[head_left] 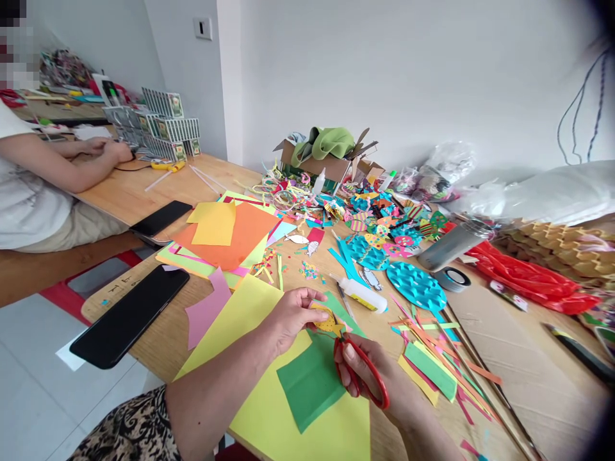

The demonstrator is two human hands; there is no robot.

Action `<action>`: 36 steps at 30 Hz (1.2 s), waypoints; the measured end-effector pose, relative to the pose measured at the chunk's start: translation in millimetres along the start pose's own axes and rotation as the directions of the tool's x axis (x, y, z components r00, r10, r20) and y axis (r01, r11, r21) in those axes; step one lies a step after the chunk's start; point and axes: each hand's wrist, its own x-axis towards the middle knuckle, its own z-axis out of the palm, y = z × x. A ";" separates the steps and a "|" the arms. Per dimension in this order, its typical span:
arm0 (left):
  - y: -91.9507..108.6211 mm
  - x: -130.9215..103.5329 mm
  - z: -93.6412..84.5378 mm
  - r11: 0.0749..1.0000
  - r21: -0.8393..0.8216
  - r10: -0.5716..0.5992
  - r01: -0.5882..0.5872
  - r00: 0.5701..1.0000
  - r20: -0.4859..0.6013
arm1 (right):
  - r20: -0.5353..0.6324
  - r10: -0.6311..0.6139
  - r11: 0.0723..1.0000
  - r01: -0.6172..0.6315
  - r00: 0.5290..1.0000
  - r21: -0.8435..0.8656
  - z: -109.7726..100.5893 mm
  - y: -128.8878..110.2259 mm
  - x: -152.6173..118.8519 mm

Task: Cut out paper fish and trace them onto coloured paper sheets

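Note:
My left hand (294, 317) pinches a small yellow paper fish (328, 318) with dark markings, its tail end toward my right. In my right hand (372, 368) is a pair of red-handled scissors (372, 378), my fingers wrapped through the loops. The scissor tips meet the fish near its tail; whether the blades are parted is hidden. Beneath both hands lies a green paper piece (312, 378) on a large yellow sheet (262, 410). Just beyond my hands a white glue bottle (362, 294) lies on its side.
Two black phones (132, 314) lie at the left. Orange paper (247, 234) tops a stack of sheets. Cut paper strips (430, 368), a tape roll (453, 279) and a metal flask (454, 243) are at the right. Another person's hands (113, 150) rest on the far left table.

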 end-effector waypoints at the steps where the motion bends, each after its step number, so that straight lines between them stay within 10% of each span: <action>1: 0.5 -0.4 0.2 1.000 -0.007 -0.009 0.009 1.000 0.007 | -0.007 0.000 1.000 0.000 1.000 0.001 0.4 -1.1 -0.2; 36: 3.0 -0.9 0.2 0.998 -0.036 -0.060 0.061 0.998 0.025 | 0.038 -0.054 0.998 0.053 0.998 0.031 1.0 -3.1 -2.6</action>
